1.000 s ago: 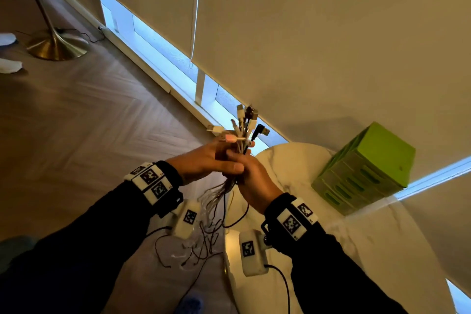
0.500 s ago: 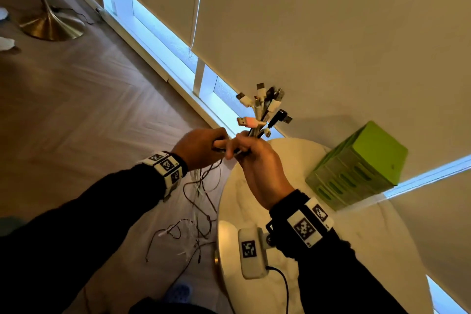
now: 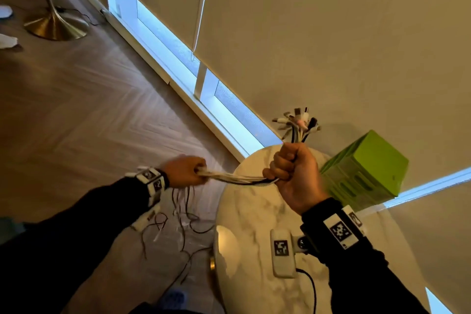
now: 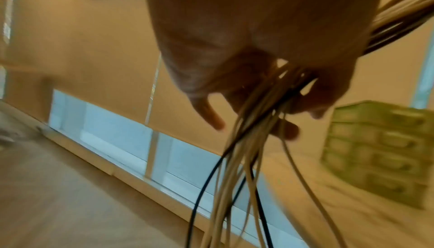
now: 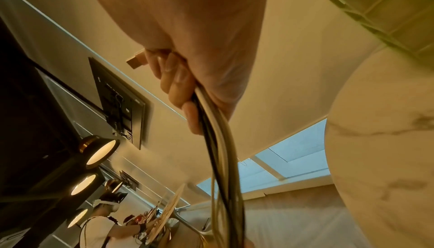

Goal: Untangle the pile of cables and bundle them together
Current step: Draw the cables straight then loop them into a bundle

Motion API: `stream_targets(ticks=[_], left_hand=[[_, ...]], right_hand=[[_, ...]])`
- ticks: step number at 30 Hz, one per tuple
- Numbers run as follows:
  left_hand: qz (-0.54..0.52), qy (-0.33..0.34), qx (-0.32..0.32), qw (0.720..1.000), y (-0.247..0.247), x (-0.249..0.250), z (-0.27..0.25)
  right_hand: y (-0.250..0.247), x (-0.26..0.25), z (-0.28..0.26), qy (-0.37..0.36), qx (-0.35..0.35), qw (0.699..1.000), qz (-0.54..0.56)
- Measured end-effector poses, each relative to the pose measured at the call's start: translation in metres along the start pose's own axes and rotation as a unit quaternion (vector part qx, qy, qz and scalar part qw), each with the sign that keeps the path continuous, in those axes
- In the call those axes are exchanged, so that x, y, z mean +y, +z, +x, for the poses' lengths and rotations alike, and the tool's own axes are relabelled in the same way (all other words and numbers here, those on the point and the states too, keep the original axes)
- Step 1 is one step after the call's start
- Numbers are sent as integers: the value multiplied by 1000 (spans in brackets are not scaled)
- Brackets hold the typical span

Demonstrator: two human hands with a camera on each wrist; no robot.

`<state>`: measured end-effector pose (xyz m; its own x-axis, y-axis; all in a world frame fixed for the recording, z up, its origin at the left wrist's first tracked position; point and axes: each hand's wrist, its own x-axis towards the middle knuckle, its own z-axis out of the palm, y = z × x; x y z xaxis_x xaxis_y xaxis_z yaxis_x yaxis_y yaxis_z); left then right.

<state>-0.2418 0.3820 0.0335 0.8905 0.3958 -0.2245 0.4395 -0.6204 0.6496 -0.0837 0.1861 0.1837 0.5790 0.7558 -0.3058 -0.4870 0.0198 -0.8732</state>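
A bundle of white and black cables (image 3: 242, 179) stretches between both hands above the edge of a round marble table (image 3: 254, 250). My right hand (image 3: 290, 168) grips the bundle in a fist just below the plugs (image 3: 298, 122), which fan out above it. My left hand (image 3: 190, 172) holds the bundle further down, off the table's left edge. Below the left hand the loose cable tails (image 3: 183, 214) hang to the wooden floor. The left wrist view shows the cables (image 4: 253, 140) running through curled fingers (image 4: 211, 114). The right wrist view shows fingers (image 5: 176, 83) wrapped round the cables (image 5: 220, 149).
A green slatted box (image 3: 367, 171) stands on the table against the blind-covered window, right of my right hand. A brass lamp base (image 3: 54, 25) is on the floor at far left. Another person (image 5: 101, 228) shows far off in the right wrist view.
The hands, together a second ago, have pulled apart. The left hand has slid down the bundle to the left and the right hand has moved right with the plug ends, drawing the cables straight.
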Motion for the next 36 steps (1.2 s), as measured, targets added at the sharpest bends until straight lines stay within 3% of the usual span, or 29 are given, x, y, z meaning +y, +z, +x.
stream_targets(ticks=[3,5,6,8,11,13,16,20,26,30,33,36], left_hand=[[106,24,229,967,-19,-16,9],[63,7,259,964,-8,-18,6],[30,-9,219,975,5,-20,3],[-35,-18,51,998,37,-19,-4],[-115,19,-205,972,71,-8,-17],[-123,17,-274,954,76,0,-20],[-140,-1,-242,960,60,13,-16],[-150,108,-155,971,45,68,0],[-176,189,-258,931,73,182,26],[-271,147,-332,892,97,229,18],[-81,254,-279,923,111,259,18],[19,306,-241,921,130,279,20]], right_hand=[[5,9,1,-5,6,1000,25],[6,1,3,-20,4,999,50],[5,-5,4,-27,-1,998,58],[0,-13,6,-32,-7,998,55],[-12,-11,7,-19,-5,1000,20],[-22,-7,5,-11,-1,1000,6],[-39,-8,0,-2,13,1000,-14],[-55,-6,-11,6,38,999,-25],[-67,-18,-39,-24,88,992,-92],[-94,-40,-61,-101,137,975,-139],[-123,-51,-81,-124,180,972,-89],[-151,-58,-102,-89,169,981,37]])
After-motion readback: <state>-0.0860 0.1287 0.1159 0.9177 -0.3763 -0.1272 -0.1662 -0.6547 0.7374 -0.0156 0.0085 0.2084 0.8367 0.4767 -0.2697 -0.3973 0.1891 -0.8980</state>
